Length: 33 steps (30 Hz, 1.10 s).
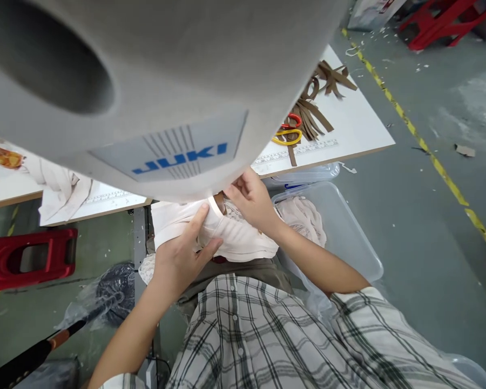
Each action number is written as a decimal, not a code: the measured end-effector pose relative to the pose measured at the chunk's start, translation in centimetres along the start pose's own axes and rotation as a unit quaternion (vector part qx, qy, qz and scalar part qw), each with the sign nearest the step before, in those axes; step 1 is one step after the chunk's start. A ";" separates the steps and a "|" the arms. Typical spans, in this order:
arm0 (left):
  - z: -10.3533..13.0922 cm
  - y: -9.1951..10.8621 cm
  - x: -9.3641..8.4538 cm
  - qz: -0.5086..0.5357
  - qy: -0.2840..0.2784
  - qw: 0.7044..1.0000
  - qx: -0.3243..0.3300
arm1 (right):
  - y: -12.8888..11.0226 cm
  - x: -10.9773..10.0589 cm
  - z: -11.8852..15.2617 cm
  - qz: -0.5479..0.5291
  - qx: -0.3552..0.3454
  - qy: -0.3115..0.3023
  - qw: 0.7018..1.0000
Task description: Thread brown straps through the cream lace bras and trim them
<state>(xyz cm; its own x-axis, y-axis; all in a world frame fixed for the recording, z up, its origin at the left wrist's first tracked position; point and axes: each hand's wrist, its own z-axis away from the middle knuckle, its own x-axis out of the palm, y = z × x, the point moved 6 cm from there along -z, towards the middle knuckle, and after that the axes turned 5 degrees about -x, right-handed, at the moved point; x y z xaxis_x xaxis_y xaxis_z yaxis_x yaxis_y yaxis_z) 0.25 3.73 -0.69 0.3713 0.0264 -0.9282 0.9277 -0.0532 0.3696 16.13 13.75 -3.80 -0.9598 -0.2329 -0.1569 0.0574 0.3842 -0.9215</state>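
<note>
A cream-white garment [247, 239] with a lace panel and a curved bound edge lies across my lap, below the head of a sewing machine [182, 156] marked JUKI. On its left part rests my left hand [182, 251], index finger stretched out and thumb spread apart. My right hand [253, 200] pinches the garment near its upper edge, beneath the machine head. The machine hides the needle area and some of my right fingertips.
Red- and yellow-handled scissors [288, 131] and brown fabric strips [311, 116] lie on the white table [358, 121]. A clear plastic bin [348, 237] holds pale pieces at my right. Cream strips [67, 186] hang at left, above a red stool [30, 259].
</note>
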 end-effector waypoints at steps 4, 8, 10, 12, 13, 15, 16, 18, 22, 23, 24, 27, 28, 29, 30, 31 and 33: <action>0.0 0.1 -0.1 0.011 0.021 1.000 0.003 | -1.3 -0.8 2.1 -0.009 -0.029 -0.006 1.000; 0.0 0.4 -0.2 0.007 0.048 0.999 0.011 | -2.4 -0.7 2.9 0.040 -0.069 -0.019 0.997; 0.0 0.5 -0.2 0.007 0.057 0.998 0.012 | -2.5 -0.5 3.0 0.055 -0.079 -0.020 0.995; -0.1 0.5 -0.2 0.004 0.058 0.998 0.003 | -2.4 -0.3 3.2 0.066 -0.077 -0.021 0.995; -0.1 0.5 -0.2 0.002 0.055 0.998 -0.004 | -2.4 -0.2 3.2 0.069 -0.077 -0.021 0.994; -0.1 0.5 -0.3 -0.001 0.049 0.999 -0.016 | -2.2 -0.2 3.2 0.070 -0.077 -0.020 0.994; -0.1 0.5 -0.3 0.000 0.047 0.999 -0.019 | -2.2 -0.2 3.3 0.068 -0.078 -0.019 0.995; -0.2 0.7 -0.5 0.005 0.047 0.999 -0.017 | -2.2 -0.3 3.3 0.063 -0.081 -0.017 0.995; -0.4 0.8 -0.6 0.015 0.047 0.999 -0.022 | -2.1 -0.3 3.4 0.053 -0.078 -0.016 0.995; -0.5 0.8 -0.6 0.014 0.048 0.998 -0.025 | -2.1 -0.4 3.4 0.049 -0.078 -0.015 0.996; -0.5 0.7 -0.6 0.013 0.050 0.998 -0.029 | -2.1 -0.4 3.4 0.044 -0.078 -0.014 0.996; -0.4 0.6 -0.6 0.006 0.057 0.998 -0.036 | -2.1 -0.5 3.5 0.032 -0.085 -0.012 0.996; -0.4 0.6 -0.6 0.004 0.057 0.998 -0.036 | -2.1 -0.5 3.5 0.030 -0.086 -0.013 0.996; -0.4 0.6 -0.6 0.002 0.054 0.998 -0.036 | -2.1 -0.6 3.5 0.028 -0.085 -0.013 0.996; -0.4 0.6 -0.6 0.000 0.052 0.998 -0.037 | -2.0 -0.6 3.5 0.026 -0.083 -0.013 0.996; -0.4 0.6 -0.6 -0.002 0.050 0.998 -0.039 | -1.9 -0.6 3.5 0.022 -0.081 -0.013 0.996; -0.5 0.7 -0.6 -0.005 0.048 0.998 -0.044 | -1.8 -0.6 3.5 0.013 -0.077 -0.015 0.997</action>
<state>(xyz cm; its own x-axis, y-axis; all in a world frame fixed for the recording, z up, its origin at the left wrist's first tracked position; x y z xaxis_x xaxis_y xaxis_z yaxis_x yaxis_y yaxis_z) 0.68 4.15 0.12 0.3606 0.1220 -0.9247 0.9295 0.0346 0.3671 17.61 10.08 -3.27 -0.9498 -0.2468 -0.1921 0.0363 0.5231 -0.8515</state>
